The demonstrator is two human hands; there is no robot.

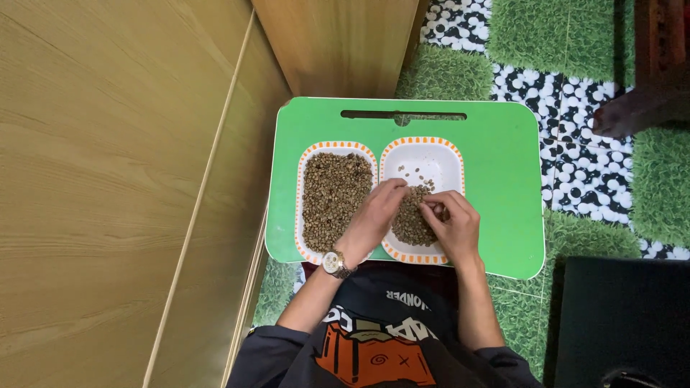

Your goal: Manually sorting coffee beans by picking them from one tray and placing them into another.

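Two white rectangular trays with orange-striped rims lie side by side on a green lap table (496, 179). The left tray (302, 194) is filled with small brownish-green beans (327, 197). The right tray (442, 154) holds a smaller heap of beans (410, 219) at its near end and a few loose ones farther back. My left hand (374, 215), with a wristwatch (335, 263) on its wrist, reaches across the trays' shared edge and touches that heap with its fingertips. Fingers pinched together, my right hand (453, 223) rests on the heap's right side.
Wooden panels (108, 179) rise along the left, close to the table. The floor has green grass-like tiles and black-and-white pebble tiles (582, 165). A dark object (622, 320) sits at the lower right. A dark wooden piece (658, 57) stands at the upper right.
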